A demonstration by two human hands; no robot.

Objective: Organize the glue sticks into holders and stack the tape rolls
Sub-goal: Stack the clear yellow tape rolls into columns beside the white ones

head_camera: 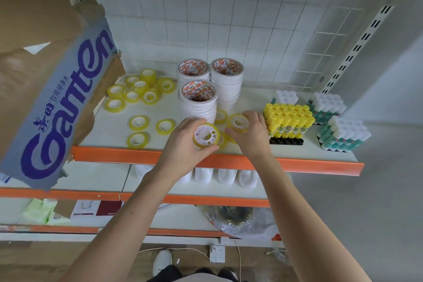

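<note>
My left hand (pixel 183 144) grips a small stack of yellow tape rolls (pixel 206 137) just above the shelf's front edge. To its right, my right hand (pixel 250 131) holds another yellow tape roll (pixel 238 123) near the shelf surface. More small yellow rolls (pixel 139 89) lie heaped at the back left, and three lie flat in front of them (pixel 139 122). Three tall stacks of white tape rolls (pixel 198 101) stand in the middle. Yellow glue sticks (pixel 288 121) fill a black holder right of my right hand. Green and white glue sticks (pixel 343 136) stand in holders further right.
A torn cardboard box (pixel 57 80) with blue lettering leans over the shelf's left end. The shelf (pixel 251 162) has an orange front lip and a wire grid back wall. White containers (pixel 225 176) sit on the shelf below.
</note>
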